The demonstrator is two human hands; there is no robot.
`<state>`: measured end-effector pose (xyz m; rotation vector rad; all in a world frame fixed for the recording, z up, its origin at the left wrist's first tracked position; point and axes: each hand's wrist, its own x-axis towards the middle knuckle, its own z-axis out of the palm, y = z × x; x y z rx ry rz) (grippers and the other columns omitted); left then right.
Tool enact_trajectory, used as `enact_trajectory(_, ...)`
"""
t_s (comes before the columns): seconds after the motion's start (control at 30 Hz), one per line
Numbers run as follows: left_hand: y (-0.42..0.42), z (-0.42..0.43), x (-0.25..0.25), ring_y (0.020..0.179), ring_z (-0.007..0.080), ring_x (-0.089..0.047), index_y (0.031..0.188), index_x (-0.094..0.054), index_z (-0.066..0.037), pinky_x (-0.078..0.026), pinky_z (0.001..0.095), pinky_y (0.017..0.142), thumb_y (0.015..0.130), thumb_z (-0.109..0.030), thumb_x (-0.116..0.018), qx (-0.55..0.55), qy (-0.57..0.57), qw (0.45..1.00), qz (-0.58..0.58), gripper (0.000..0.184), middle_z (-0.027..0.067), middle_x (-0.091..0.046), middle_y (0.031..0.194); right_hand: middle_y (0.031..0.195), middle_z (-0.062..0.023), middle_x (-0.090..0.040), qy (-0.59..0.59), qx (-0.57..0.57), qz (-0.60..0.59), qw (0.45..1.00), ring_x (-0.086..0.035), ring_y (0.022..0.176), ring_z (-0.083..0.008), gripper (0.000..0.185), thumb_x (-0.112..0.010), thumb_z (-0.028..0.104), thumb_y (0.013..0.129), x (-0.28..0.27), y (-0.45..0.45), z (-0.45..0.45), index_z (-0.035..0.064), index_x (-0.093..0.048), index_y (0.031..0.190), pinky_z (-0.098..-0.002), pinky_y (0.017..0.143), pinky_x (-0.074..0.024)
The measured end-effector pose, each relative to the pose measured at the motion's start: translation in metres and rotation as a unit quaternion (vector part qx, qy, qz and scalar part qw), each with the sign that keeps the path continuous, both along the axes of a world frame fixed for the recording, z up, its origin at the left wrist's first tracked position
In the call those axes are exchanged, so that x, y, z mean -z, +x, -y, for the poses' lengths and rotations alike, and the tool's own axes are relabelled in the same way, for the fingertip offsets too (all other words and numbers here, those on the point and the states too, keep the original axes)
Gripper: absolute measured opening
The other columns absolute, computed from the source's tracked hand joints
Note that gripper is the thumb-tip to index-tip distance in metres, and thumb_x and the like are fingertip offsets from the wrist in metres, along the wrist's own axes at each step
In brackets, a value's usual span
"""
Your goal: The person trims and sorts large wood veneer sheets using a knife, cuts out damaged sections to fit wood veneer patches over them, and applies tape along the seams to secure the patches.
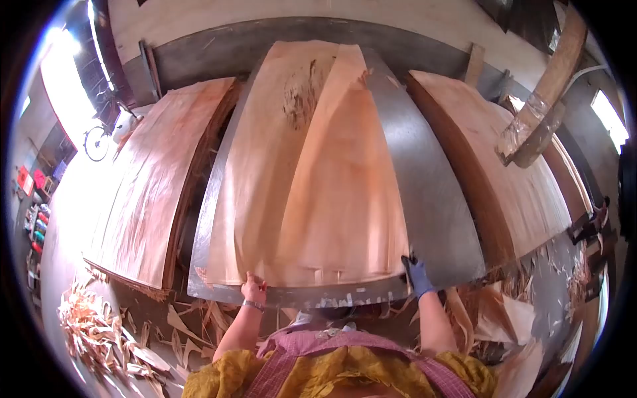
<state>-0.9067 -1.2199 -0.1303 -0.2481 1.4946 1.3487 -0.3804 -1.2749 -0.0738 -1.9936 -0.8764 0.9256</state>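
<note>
A thin wood veneer sheet (345, 205) lies lengthwise in front of me, overlapping another veneer sheet (265, 159) with a dark, rough patch near its far end. Both rest on a smooth grey tabletop (431, 179). My left hand (253, 290), bare with a band at the wrist, has its fingers closed at the near edge of the veneer, left of the middle. At the near right corner, my right hand (419, 277) in a blue glove pinches the veneer's edge. Its fingertips look dark, and I cannot make out whether a small tool is there.
Stacks of veneer stand on the left (159, 179) and the right (491, 159). A wooden post (544, 93) wrapped in clear plastic slants in at the upper right. Veneer scraps (99, 325) cover the floor at left and right. A bicycle (97, 142) stands by the bright doorway.
</note>
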Motion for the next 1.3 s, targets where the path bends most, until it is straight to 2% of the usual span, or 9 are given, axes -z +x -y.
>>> enact_trajectory(0.13, 0.014, 0.032, -0.003, 0.056, 0.0141, -0.049, 0.081, -0.05, -0.014, -0.048, 0.0326, 0.053, 0.094, -0.036, -0.064, -0.035, 0.024, 0.999, -0.008, 0.029, -0.002, -0.049, 0.064, 0.106, -0.024, -0.065, -0.066, 0.02, 0.208, 0.976, -0.061, 0.101, -0.0387, 0.061, -0.066, 0.054, 0.084, 0.005, -0.006, 0.051, -0.0013, -0.063, 0.111, -0.0461, 0.087, -0.0473)
enact_trajectory(0.23, 0.018, 0.037, -0.002, 0.051, 0.0128, -0.045, 0.073, -0.049, -0.015, -0.044, 0.032, 0.049, 0.094, -0.036, -0.063, -0.057, -0.007, 0.997, -0.045, 0.033, -0.0025, -0.046, 0.059, 0.091, -0.0243, -0.068, 0.014, 0.017, 0.295, 0.955, -0.066, 0.088, -0.0388, 0.05, -0.061, 0.049, 0.088, 0.012, -0.004, 0.059, 0.0007, -0.065, 0.096, -0.047, 0.077, -0.05)
enact_trajectory(0.43, -0.012, -0.016, -0.004, 0.044, 0.0123, -0.041, 0.076, -0.05, -0.014, -0.041, 0.0277, 0.038, 0.094, -0.034, -0.063, -0.016, 0.112, 0.988, -0.11, 0.03, -0.0024, -0.045, 0.057, 0.117, -0.0212, -0.065, -0.09, -0.038, 0.23, 0.968, -0.061, 0.109, -0.0367, 0.06, -0.059, 0.053, 0.088, 0.021, -0.007, -0.004, 0.0026, -0.06, 0.122, -0.0446, 0.094, -0.0475)
enact_trajectory(0.6, -0.048, -0.03, -0.018, 0.043, 0.0124, -0.042, 0.077, -0.05, -0.014, -0.042, 0.0277, 0.039, 0.094, -0.034, -0.062, -0.034, 0.033, 0.991, -0.128, 0.029, -0.0028, -0.045, 0.056, 0.094, -0.0214, -0.068, 0.005, -0.01, 0.268, 0.963, -0.065, 0.093, -0.04, 0.051, -0.06, 0.052, 0.087, 0.005, -0.067, -0.001, 0.0027, -0.064, 0.1, -0.0477, 0.08, -0.0494)
enact_trajectory(0.97, -0.047, -0.002, -0.009, 0.039, 0.0148, -0.04, 0.072, -0.048, -0.01, -0.029, 0.0281, 0.035, 0.098, -0.034, -0.057, 0.026, 0.002, 0.992, -0.125, 0.036, 0.0015, -0.047, 0.055, 0.099, -0.0201, -0.069, -0.053, 0.092, 0.233, 0.967, -0.065, 0.092, -0.0406, 0.054, -0.059, 0.056, 0.088, -0.016, -0.055, 0.06, 0.0056, -0.064, 0.107, -0.049, 0.081, -0.0496)
enact_trajectory(1.07, -0.069, 0.002, 0.028, 0.039, 0.0173, -0.044, 0.078, -0.051, -0.006, -0.031, 0.0292, 0.034, 0.096, -0.042, -0.056, 0.117, 0.12, 0.984, -0.057, 0.04, 0.0054, -0.052, 0.059, 0.093, -0.0214, -0.068, -0.074, 0.042, 0.307, 0.948, -0.064, 0.087, -0.0429, 0.056, -0.063, 0.057, 0.084, 0.016, -0.073, 0.127, 0.0049, -0.061, 0.104, -0.0472, 0.076, -0.0508)
enact_trajectory(1.13, -0.061, 0.013, -0.016, 0.042, 0.0196, -0.05, 0.079, -0.054, -0.005, -0.035, 0.0294, 0.035, 0.095, -0.048, -0.054, 0.148, 0.011, 0.988, 0.032, 0.046, 0.007, -0.055, 0.06, 0.087, -0.0187, -0.068, 0.086, 0.079, 0.48, 0.869, -0.065, 0.08, -0.0397, 0.052, -0.069, 0.055, 0.08, 0.088, -0.081, 0.174, 0.0058, -0.063, 0.096, -0.0471, 0.07, -0.0508)
enact_trajectory(1.2, -0.064, 0.026, -0.004, 0.053, 0.0234, -0.062, 0.081, -0.058, -0.004, -0.046, 0.0326, 0.041, 0.093, -0.056, -0.05, 0.267, 0.044, 0.952, 0.146, 0.053, 0.01, -0.062, 0.063, 0.089, -0.0197, -0.069, -0.046, 0.065, 0.335, 0.939, -0.066, 0.085, -0.0393, 0.046, -0.067, 0.049, 0.083, 0.062, -0.094, 0.176, 0.0059, -0.065, 0.098, -0.0477, 0.071, -0.051)
enact_trajectory(1.3, -0.033, 0.019, -0.033, 0.053, 0.0293, -0.062, 0.091, -0.062, -0.002, -0.051, 0.0406, 0.051, 0.091, -0.054, -0.052, 0.556, 0.032, 0.781, -0.281, 0.053, 0.0135, -0.063, 0.063, 0.086, -0.0193, -0.069, -0.058, 0.065, 0.273, 0.958, -0.066, 0.086, -0.0393, 0.043, -0.066, 0.047, 0.083, 0.05, -0.111, 0.166, 0.006, -0.067, 0.094, -0.0479, 0.072, -0.0513)
